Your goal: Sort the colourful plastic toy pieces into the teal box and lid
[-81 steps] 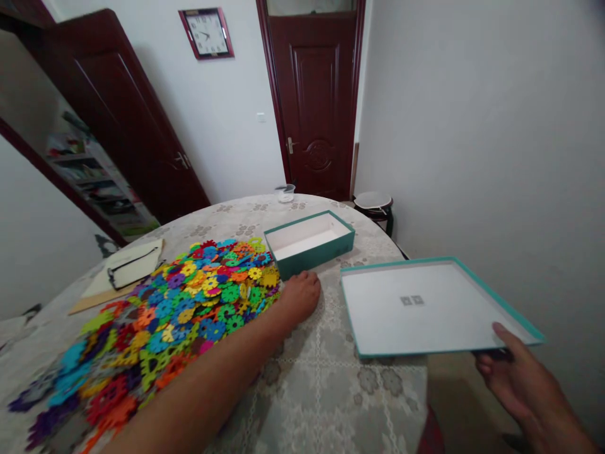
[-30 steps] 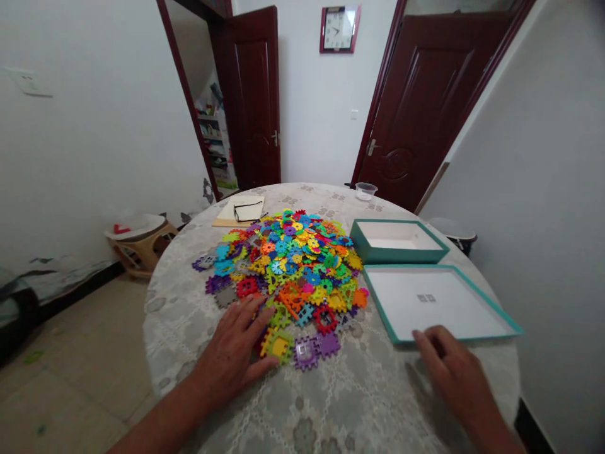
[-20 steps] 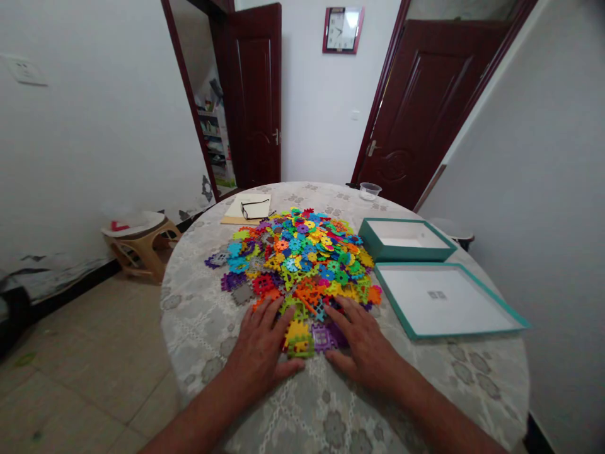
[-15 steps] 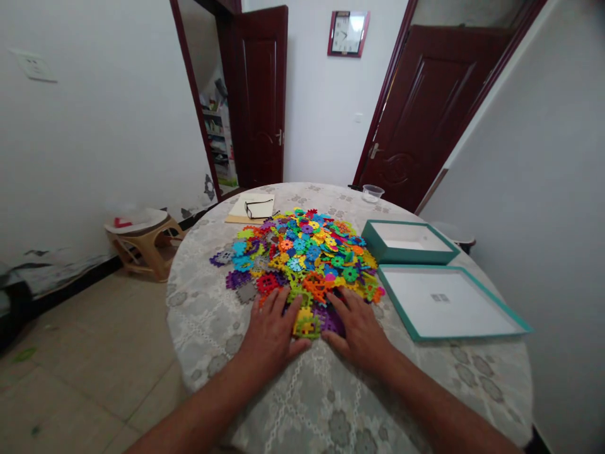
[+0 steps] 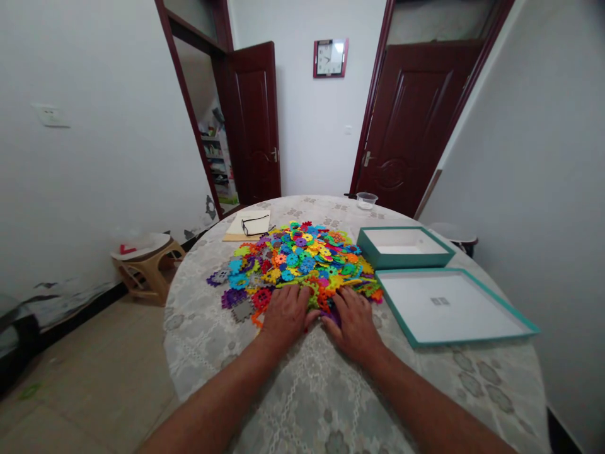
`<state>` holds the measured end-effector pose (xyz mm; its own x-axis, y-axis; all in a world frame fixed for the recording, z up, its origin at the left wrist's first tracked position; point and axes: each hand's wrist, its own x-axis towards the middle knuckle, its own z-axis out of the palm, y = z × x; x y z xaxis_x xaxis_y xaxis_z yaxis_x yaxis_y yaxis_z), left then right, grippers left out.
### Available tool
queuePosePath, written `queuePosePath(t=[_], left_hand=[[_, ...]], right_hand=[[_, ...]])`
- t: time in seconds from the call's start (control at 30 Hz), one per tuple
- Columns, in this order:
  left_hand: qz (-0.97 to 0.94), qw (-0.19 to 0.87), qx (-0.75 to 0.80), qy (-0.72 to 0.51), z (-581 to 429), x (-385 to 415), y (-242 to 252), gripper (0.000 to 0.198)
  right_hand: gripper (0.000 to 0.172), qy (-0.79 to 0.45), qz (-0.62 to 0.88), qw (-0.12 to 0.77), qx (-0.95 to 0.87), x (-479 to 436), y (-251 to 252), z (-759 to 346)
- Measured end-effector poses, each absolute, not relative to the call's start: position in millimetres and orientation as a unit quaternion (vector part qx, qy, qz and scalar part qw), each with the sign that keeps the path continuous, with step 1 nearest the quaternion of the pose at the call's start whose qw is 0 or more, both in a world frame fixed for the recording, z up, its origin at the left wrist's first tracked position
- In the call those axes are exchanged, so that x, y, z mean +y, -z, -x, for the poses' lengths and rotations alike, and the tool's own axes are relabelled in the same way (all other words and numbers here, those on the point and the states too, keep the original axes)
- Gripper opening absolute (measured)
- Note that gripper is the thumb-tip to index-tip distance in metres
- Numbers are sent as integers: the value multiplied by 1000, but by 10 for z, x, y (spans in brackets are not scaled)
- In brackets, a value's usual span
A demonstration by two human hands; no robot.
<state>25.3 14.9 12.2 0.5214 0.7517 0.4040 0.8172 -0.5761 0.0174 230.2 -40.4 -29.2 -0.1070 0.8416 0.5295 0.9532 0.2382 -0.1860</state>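
A heap of colourful plastic interlocking pieces (image 5: 302, 258) lies on the round table (image 5: 331, 391), which has a lace-pattern cloth. My left hand (image 5: 286, 315) rests flat on the near edge of the heap, fingers spread over the pieces. My right hand (image 5: 354, 321) lies flat beside it, palm down, covering a few purple and orange pieces. Both hands are open and press on the pieces without gripping any. To the right sit a teal box (image 5: 404, 246) with a white inside and its flat teal-rimmed lid (image 5: 454, 306), turned inside up.
A notebook with glasses on it (image 5: 248, 225) lies at the table's far left. A small clear bowl (image 5: 366, 200) stands at the far edge. A low stool (image 5: 142, 258) is on the floor to the left. Dark doors and a wall clock (image 5: 329, 58) are behind.
My right hand left the lid on the table and joined the left at the heap's near edge. Both hands have slid forward, pushing the nearest pieces into the heap.
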Motion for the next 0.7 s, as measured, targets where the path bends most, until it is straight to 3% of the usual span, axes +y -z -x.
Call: queuePosePath(t=[0.3, 0.47, 0.7], left_hand=[[857, 167, -441, 208, -307, 199, -330, 43], [874, 137, -416, 210, -510, 513, -516, 33], [916, 76, -377, 111, -798, 1183, -567, 32]], right_hand=[[46, 99, 603, 348, -711, -373, 318, -2371], [48, 102, 596, 362, -710, -383, 324, -2337], [51, 99, 592, 370, -709, -376, 358, -2322]])
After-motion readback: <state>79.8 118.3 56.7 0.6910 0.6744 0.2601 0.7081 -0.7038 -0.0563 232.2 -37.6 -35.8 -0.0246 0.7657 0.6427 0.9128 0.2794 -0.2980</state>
